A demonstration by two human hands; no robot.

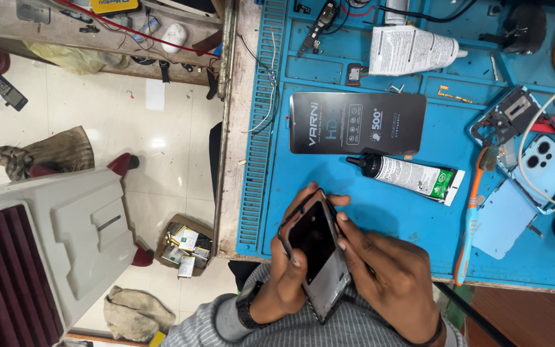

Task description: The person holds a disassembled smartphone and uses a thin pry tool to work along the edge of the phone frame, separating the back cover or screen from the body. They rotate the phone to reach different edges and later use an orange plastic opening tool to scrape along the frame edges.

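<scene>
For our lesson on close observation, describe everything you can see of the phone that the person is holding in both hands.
The phone is a slim dark slab with a glossy black screen facing up and a grey frame around it, seemingly metal or plastic. The screen is unlit. It is tilted, raised at the near edge of the blue mat, close to the person's body. The left hand holds its left side, thumb on the glass; the right hand wraps its right side, fingers along the top edge. Its back is hidden.

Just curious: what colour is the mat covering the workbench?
Bright blue mat, clearest in the head view.
</scene>
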